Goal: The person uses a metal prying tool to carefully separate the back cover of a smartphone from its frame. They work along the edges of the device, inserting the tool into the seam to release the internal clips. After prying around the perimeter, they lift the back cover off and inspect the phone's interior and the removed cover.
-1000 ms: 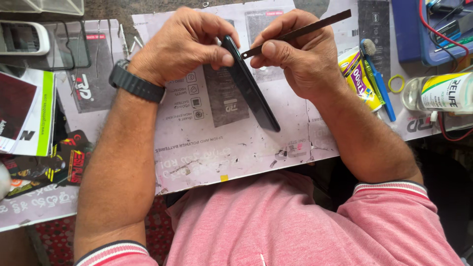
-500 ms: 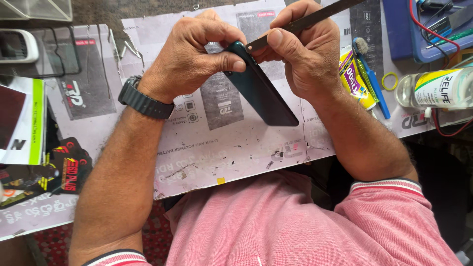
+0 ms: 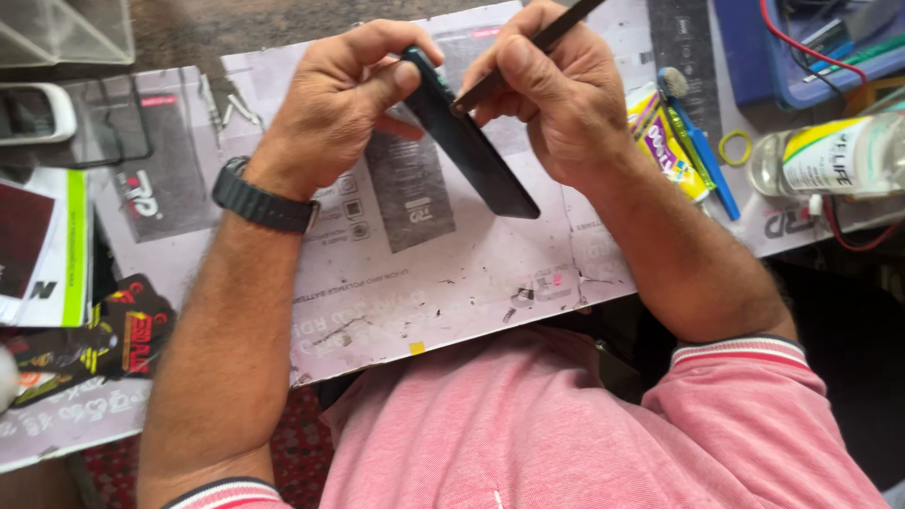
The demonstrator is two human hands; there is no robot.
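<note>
Our left hand (image 3: 344,104) grips the dark smartphone (image 3: 471,151) on edge; our right hand (image 3: 556,94) pinches a thin metal pry tool (image 3: 528,47) against its upper edge.

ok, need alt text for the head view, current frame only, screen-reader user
Seen from above, a person's left hand holds a dark phone tilted on edge over a printed work mat, while the right hand presses a thin dark tool against its upper edge. A clear bottle and a blue brush lie to the right.

Dark slim phone (image 3: 471,151) held edge-up, tilted, w/ thin dark tool (image 3: 528,52) tip at its upper edge.
</note>
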